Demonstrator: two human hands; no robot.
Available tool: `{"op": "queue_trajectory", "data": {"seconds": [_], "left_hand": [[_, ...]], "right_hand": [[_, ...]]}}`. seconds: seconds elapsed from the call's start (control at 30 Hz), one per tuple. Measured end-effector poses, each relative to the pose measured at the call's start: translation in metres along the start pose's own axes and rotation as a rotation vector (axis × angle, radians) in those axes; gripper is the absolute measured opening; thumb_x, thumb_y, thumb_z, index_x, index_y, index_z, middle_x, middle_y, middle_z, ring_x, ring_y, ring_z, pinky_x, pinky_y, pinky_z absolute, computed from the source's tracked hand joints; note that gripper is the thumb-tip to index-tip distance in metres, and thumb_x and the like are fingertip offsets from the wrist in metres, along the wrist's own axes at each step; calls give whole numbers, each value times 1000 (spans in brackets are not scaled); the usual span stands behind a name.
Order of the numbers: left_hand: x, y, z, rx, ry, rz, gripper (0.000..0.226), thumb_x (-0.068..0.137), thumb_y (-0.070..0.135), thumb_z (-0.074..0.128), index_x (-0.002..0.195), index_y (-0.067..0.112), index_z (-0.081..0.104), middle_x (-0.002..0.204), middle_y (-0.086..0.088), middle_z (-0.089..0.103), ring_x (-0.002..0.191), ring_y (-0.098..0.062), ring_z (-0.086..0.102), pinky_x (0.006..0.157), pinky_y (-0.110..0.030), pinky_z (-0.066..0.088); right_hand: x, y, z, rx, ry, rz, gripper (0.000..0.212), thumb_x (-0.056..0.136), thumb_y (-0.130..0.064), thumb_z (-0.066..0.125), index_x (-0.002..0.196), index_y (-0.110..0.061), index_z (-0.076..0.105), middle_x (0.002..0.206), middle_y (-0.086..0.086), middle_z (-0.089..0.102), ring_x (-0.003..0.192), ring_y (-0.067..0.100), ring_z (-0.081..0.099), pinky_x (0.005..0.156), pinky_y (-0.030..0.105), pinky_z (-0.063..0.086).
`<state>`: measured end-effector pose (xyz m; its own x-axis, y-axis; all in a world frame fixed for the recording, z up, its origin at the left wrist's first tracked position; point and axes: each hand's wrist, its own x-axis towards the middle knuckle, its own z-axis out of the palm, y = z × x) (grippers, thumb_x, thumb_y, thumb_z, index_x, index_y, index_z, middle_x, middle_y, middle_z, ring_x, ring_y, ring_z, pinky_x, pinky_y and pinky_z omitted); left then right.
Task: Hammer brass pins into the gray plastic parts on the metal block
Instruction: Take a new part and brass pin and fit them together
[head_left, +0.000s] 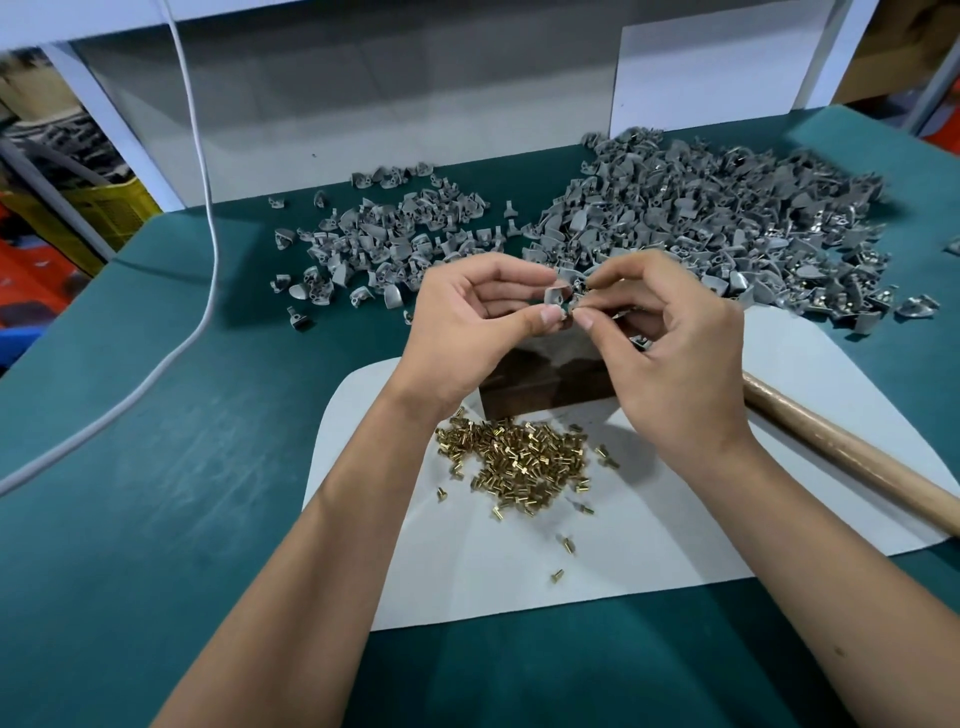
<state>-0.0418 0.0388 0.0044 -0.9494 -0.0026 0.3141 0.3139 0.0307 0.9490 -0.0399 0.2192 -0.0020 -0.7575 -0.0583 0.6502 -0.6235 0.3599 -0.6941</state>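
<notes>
Brass pins (519, 462) are lying at 6 o'clock of the metal block (545, 379). Both hands, left hand (467, 317) and right hand (670, 338), are pinching a gray part (557, 297) (pin fitting, probably); next it needs seating on the block.

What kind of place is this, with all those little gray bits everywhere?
Probably a small factory or workshop bench. Heaps of identical gray plastic parts cover a green work mat, a pile of brass pins waits on white paper, and a wooden hammer handle lies ready.
</notes>
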Motion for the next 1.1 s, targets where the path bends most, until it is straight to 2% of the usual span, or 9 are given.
{"op": "queue_trajectory", "data": {"seconds": [0.13, 0.23, 0.4, 0.6, 0.73, 0.87, 0.97, 1.1], "left_hand": [[-1, 0, 3, -14, -32, -26, 22, 77, -10, 80, 97, -5, 74, 99, -17, 78, 88, -29, 77, 83, -39, 63], [-2, 3, 7, -11, -41, -36, 20, 78, -12, 79, 95, -2, 75, 100, -19, 78, 89, -31, 76, 83, -39, 63], [-3, 9, 12, 23, -35, -49, 20, 78, -13, 79, 92, 1, 76, 95, -19, 78, 82, -23, 76, 76, -31, 63], [-3, 9, 17, 94, 9, -67, 18, 77, -13, 80, 89, 0, 76, 93, -20, 78, 89, -36, 76, 87, -46, 62], [-3, 7, 19, 150, 26, -66, 17, 77, -11, 81, 86, 3, 77, 90, -17, 78, 87, -34, 77, 87, -52, 62], [-2, 5, 23, 196, 44, -57, 17, 78, -10, 81, 85, 5, 77, 90, -13, 78, 87, -29, 77, 87, -49, 62], [-2, 4, 23, 196, 37, -49, 16, 78, -11, 81, 86, 3, 76, 93, -15, 78, 90, -30, 77, 88, -48, 62], [-3, 5, 21, 210, 2, -29, 22, 76, -10, 83, 90, 5, 75, 93, -13, 78, 85, -22, 77, 82, -34, 63]], "right_hand": [[0, -1, 0, -17, 23, -13, 20, 88, -12, 79, 104, -16, 67, 94, -10, 74, 92, 1, 72, 81, 29, 61], [1, -1, -1, -16, 37, -10, 19, 87, -11, 79, 102, -16, 67, 92, -10, 74, 90, 2, 73, 80, 28, 61], [0, 0, 0, -44, 31, -47, 16, 88, -6, 75, 98, -14, 66, 88, -9, 68, 85, 6, 70, 75, 27, 60], [0, -1, 5, -183, -17, -126, 19, 86, 6, 67, 93, -8, 57, 84, -2, 58, 73, 14, 55, 65, 30, 49], [-1, -3, 8, -226, -22, -113, 22, 84, 11, 63, 92, -7, 53, 82, 1, 55, 72, 19, 51, 63, 31, 45], [-1, -4, 10, -208, -16, -84, 24, 82, 13, 62, 92, -6, 51, 82, 1, 54, 71, 19, 51, 62, 33, 45], [-1, -3, 10, -200, 11, -70, 25, 81, 12, 64, 93, -7, 52, 82, 1, 56, 71, 18, 55, 63, 28, 47], [0, 0, 6, -161, 16, -35, 21, 86, 4, 69, 96, -9, 55, 83, -2, 61, 72, 12, 60, 66, 31, 54]]}}
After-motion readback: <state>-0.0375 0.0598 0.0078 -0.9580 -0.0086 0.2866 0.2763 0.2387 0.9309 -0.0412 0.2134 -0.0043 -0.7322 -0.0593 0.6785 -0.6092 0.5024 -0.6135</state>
